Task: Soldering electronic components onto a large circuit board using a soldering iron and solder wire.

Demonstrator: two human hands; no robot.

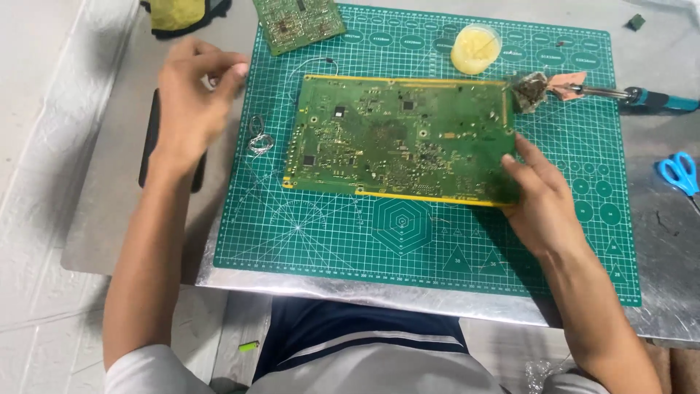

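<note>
Big green circuit board (399, 138) lying flat on the green cutting mat (306, 233), right hand (543, 197) pinching its near right corner. Left hand (191, 102) up off the mat, fingers loosely curled, holding nothing visible, near the solder wire (259, 138). Looks light and stiff but fragile, so best gripped by the bare yellow edges, not the tiny components. Soldering iron (620, 93) parked just past the far right corner.

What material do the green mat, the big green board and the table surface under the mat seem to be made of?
The cutting mat looks like matte, flexible plastic or rubber: flat, with white printed grid lines. The circuit board, held at its edge by the right hand, seems rigid laminate with a green coating, yellowish edges and small dark chips. The table surface looks like metal sheet or foil: silver and dully reflective.
</note>
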